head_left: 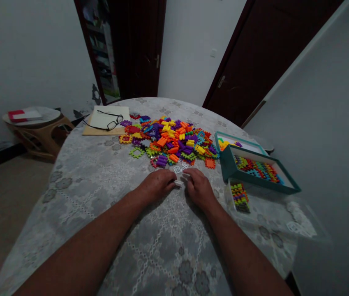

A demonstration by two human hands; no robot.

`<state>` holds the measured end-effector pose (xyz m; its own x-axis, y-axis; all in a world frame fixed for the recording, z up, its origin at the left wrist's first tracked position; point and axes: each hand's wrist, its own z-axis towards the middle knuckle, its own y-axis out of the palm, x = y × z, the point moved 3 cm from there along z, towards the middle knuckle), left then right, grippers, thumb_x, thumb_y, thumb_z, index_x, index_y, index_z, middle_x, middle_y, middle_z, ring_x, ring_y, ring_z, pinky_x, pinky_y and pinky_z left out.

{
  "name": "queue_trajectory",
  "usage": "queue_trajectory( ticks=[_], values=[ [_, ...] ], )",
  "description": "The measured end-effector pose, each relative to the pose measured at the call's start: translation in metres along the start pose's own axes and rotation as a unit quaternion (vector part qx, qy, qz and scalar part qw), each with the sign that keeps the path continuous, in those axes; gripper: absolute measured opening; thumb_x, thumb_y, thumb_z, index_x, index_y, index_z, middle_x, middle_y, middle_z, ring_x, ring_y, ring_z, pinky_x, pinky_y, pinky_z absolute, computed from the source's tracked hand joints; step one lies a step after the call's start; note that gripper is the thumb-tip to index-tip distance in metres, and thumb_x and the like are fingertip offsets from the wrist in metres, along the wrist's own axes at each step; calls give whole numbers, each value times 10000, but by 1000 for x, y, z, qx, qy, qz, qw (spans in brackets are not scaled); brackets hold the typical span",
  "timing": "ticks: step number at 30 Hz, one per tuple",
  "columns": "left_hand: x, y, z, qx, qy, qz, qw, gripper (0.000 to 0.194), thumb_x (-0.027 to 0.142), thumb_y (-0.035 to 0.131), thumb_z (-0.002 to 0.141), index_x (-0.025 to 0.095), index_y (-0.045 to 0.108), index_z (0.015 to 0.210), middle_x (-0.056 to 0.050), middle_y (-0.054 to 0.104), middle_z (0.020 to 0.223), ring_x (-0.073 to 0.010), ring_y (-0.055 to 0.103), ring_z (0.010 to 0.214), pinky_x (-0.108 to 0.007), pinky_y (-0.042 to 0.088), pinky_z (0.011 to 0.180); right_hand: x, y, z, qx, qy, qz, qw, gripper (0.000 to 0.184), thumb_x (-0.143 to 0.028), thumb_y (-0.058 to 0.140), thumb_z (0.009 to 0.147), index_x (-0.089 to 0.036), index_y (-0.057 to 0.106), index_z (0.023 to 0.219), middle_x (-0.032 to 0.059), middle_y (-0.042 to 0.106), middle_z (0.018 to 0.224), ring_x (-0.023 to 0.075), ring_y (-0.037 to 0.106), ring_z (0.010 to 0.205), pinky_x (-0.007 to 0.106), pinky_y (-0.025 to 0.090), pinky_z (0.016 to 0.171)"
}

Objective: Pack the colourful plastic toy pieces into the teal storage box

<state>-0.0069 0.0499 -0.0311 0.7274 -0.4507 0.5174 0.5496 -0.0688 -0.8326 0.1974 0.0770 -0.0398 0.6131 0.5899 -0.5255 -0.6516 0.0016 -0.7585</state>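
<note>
My left hand (161, 181) is closed, with small flat white pieces (178, 183) pinched between thumb and fingers. Close beside it, my right hand (199, 186) is also closed, its fingers on another thin white piece (186, 175). The two hands are a small gap apart, low over the tablecloth. Just beyond them lie white window-like lattice pieces (177, 169), partly overlapping. Behind these is a heap of coloured plastic building pieces (174, 142), with gear-edged squares, rings and ribbed connectors in orange, purple, yellow, green and blue.
To the right stand a teal box (260, 176) with rows of coloured pieces, its lid (239, 137), and a clear plastic container (230, 197). Glasses (112, 124) lie on a notebook (121, 111) at the back left. A stool (35, 119) stands beyond the patterned tablecloth (78, 197).
</note>
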Motion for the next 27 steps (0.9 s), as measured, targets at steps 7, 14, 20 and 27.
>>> queue_trajectory(
  ticks=[7,14,20,27],
  values=[
    [4,0,0,-8,6,27,1000,99,253,649,1042,199,730,1061,-82,762,1047,-246,689,996,-347,516,903,12,13,10,22,124,-195,973,272,-340,678,1040,-186,725,1259,173,691,1333,342,569,1266,468,454,1076],
    [3,-1,-2,1,8,35,999,100,259,667,1032,199,732,1079,-83,762,1047,-246,687,991,-339,511,878,12,6,13,15,167,-155,974,60,-193,685,949,-220,736,964,104,725,1127,296,607,1139,385,445,974],
    [0,1,-2,2,8,29,1000,112,275,667,1039,197,736,1078,-80,767,1039,-242,692,986,-334,506,877,12,4,13,-3,141,-173,975,138,-278,692,997,-213,742,1109,111,713,1186,303,590,1175,384,417,972],
    [3,-1,-2,1,7,41,999,112,264,664,1035,192,739,1079,-88,772,1043,-244,701,991,-332,511,883,12,9,10,-2,117,-186,976,246,-297,666,1038,-203,707,1262,118,703,1229,298,590,1177,388,413,993]
  ],
)
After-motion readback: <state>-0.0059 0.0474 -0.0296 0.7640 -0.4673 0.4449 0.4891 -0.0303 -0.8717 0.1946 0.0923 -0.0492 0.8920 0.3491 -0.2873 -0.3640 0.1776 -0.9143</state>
